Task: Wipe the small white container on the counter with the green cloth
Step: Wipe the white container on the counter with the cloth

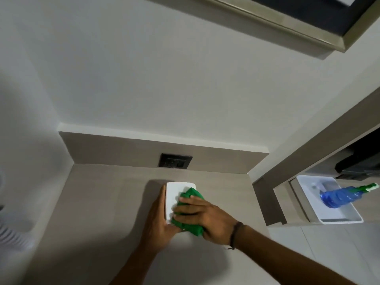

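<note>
A small white rectangular container (172, 194) stands on the beige counter (98, 202). My left hand (157, 221) grips its left side and near end, holding it steady. My right hand (202, 215) presses a bunched green cloth (189, 225) onto the container's top and right part. The cloth covers the container's near right corner, and my fingers hide much of the cloth.
A black wall socket (174, 160) sits in the backsplash behind the container. To the right, beyond the counter's end, a white tray (339, 218) holds a blue spray bottle (341, 195) with a green nozzle. A framed mirror edge (287, 23) hangs above.
</note>
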